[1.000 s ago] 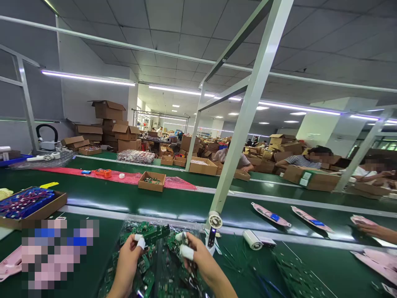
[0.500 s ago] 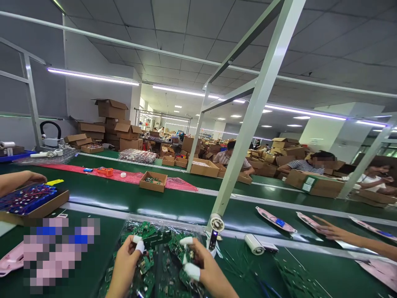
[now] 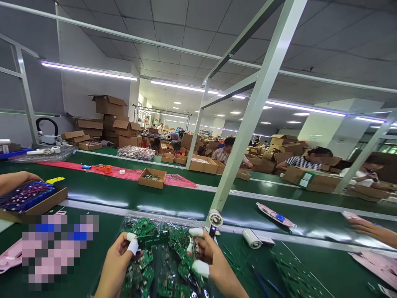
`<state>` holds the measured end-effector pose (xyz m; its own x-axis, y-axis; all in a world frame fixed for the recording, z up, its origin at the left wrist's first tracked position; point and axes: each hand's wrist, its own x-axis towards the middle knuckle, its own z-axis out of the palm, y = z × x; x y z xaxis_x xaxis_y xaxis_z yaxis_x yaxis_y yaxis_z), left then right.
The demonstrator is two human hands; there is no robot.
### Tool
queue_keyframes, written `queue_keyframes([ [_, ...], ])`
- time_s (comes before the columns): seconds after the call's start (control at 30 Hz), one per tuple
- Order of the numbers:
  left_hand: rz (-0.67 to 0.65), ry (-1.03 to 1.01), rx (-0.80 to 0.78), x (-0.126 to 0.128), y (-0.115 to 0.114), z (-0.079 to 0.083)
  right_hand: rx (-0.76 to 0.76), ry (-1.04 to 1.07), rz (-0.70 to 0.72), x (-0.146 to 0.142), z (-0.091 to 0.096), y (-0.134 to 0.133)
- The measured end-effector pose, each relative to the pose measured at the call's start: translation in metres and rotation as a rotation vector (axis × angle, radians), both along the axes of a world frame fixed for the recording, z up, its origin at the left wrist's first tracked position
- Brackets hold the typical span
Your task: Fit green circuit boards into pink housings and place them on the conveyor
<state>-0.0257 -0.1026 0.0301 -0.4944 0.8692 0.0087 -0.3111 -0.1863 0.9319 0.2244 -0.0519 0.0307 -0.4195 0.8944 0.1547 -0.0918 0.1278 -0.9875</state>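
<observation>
My left hand (image 3: 116,260), with white covers on thumb and fingertip, pinches the end of a narrow green circuit board (image 3: 155,238). The board is held nearly level over a clear plastic tray (image 3: 124,221) piled with loose green circuit boards (image 3: 145,265). My right hand (image 3: 215,258), also with white finger covers, hovers at the right part of the pile. Its thumb and index finger stand apart, close to the boards; the curled fingers behind are partly hidden.
Pink shells (image 3: 58,252) lie left, beside a carton of blue battery packs (image 3: 27,196) where another person's hand rests. A metal post (image 3: 245,116) rises ahead, a small fan (image 3: 215,219) at its foot. Right are a white cylinder (image 3: 252,239), a board panel (image 3: 294,269) and a co-worker's hand (image 3: 366,227).
My right hand has shifted slightly right, its thumb and index finger wider apart. My left hand keeps its pinch on the board. At right, the co-worker's hand has moved a pink shell further right.
</observation>
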Motion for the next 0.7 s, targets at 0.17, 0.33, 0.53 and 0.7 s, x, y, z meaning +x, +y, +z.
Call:
queue_keyframes([
  [0.17,-0.042,0.136,-0.002,-0.007,0.003,-0.010,-0.055,0.005,0.093,-0.005,0.014,-0.011],
  [0.33,-0.014,0.166,0.068,-0.002,-0.002,-0.017,-0.054,0.176,0.026,-0.008,0.020,-0.020],
  [0.53,-0.074,0.274,0.061,-0.002,-0.010,-0.017,-0.146,0.441,0.139,-0.006,0.017,-0.019],
  [0.7,-0.018,0.262,0.031,-0.002,-0.016,-0.015,-0.187,0.506,0.154,-0.006,0.016,-0.015],
])
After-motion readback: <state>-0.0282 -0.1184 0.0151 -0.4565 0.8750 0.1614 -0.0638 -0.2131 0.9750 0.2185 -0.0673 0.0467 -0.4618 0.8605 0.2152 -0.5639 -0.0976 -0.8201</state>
